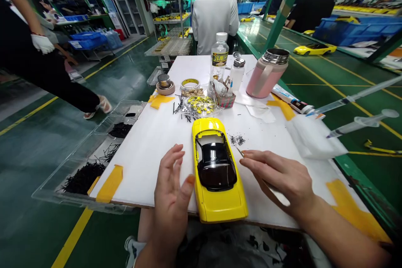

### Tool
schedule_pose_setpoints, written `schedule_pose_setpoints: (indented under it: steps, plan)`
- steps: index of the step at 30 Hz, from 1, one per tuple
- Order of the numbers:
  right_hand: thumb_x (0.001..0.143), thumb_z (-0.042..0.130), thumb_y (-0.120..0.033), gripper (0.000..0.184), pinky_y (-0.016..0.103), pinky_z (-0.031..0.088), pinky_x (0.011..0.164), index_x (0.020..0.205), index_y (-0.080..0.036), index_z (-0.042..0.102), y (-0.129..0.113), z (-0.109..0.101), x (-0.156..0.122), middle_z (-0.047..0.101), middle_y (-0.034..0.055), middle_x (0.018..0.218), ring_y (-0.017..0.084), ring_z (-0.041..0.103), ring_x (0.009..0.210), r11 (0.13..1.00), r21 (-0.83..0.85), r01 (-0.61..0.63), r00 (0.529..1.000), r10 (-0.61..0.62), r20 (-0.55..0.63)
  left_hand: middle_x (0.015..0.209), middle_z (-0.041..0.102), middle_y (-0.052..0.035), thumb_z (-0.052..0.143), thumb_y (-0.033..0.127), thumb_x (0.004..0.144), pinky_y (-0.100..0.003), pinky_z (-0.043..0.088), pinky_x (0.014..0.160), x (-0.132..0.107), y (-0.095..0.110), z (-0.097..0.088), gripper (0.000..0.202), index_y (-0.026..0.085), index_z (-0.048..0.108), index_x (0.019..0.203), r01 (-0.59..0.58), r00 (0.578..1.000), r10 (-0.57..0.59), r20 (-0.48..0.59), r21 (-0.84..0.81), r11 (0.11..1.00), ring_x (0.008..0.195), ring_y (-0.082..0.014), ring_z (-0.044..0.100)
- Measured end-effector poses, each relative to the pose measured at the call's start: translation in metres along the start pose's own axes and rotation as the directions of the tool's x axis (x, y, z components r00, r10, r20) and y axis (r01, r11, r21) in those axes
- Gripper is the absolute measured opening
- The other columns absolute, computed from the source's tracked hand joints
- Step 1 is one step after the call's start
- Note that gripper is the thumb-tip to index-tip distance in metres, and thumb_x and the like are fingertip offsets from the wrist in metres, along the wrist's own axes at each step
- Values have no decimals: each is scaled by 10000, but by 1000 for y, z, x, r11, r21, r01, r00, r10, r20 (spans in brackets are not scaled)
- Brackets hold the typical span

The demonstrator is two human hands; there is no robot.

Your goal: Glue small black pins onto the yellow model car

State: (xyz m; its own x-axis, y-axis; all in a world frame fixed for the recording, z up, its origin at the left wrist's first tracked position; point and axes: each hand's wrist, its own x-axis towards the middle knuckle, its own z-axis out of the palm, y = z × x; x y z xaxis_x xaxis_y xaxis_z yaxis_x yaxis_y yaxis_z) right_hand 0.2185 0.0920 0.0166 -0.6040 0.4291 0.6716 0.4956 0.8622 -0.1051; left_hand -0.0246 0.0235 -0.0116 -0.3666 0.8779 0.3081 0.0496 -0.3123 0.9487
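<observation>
A yellow model car body (221, 207) with a black glossy roof and dark window lies lengthwise on the white work board (141, 167). Beside its left flank, my left hand (174, 188) is held with the fingers apart and nothing in it. My right hand (279, 176), on the car's other side, pinches a slim pointed tool (240, 151); only its tip shows, so its exact kind is unclear. That tip is close to a scatter of tiny black parts (238, 140) on the board.
Behind the car lie a bag of yellow pieces (201, 104), tape roll (190, 84), bottle (220, 56) and pink flask (268, 73). Syringes (361, 123) and a white foam pad (314, 136) are at right. Trays of black parts (83, 178) flank the left edge. A person walks at left.
</observation>
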Motion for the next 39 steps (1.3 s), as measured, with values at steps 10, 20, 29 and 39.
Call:
schedule_pose_setpoints:
  steps: [10, 20, 29, 39]
  plan:
    - [1012, 508, 19, 267, 259, 526, 1082, 1187, -58, 694, -31, 8, -18, 711, 139, 1142, 189, 637, 1229, 992, 91, -89, 990, 98, -102, 1607, 441, -47, 678, 405, 953, -486, 275, 1279, 1, 9, 37, 362, 311, 612, 1296, 165, 980, -186, -69, -236, 958, 1536, -285, 349]
    - [1033, 474, -34, 271, 266, 542, 1075, 1207, -70, 679, -31, 10, -20, 728, 138, 1129, 207, 651, 1235, 983, 136, -121, 986, 135, -99, 1601, 436, -56, 695, 397, 937, -469, 431, 1194, -2, 14, 37, 307, 301, 644, 1225, 224, 965, -250, -81, -239, 945, 1486, -326, 430]
    - [1037, 467, -70, 286, 328, 632, 963, 1236, -100, 670, -33, 12, -19, 749, 149, 1099, 244, 684, 1194, 981, 145, -127, 984, 143, -107, 1600, 439, -58, 660, 397, 963, -479, 411, 1216, -5, 10, 34, 283, 313, 636, 1233, 190, 978, -202, -47, -191, 963, 1480, -322, 445]
    - [1042, 474, -64, 271, 316, 597, 1014, 1220, -76, 679, -32, 12, -16, 738, 162, 1115, 233, 649, 1247, 977, 183, -111, 985, 132, -108, 1511, 519, -78, 647, 336, 974, -449, 459, 1178, -4, 1, 26, 217, 284, 651, 1184, 142, 989, -145, -3, -150, 978, 1430, -298, 505]
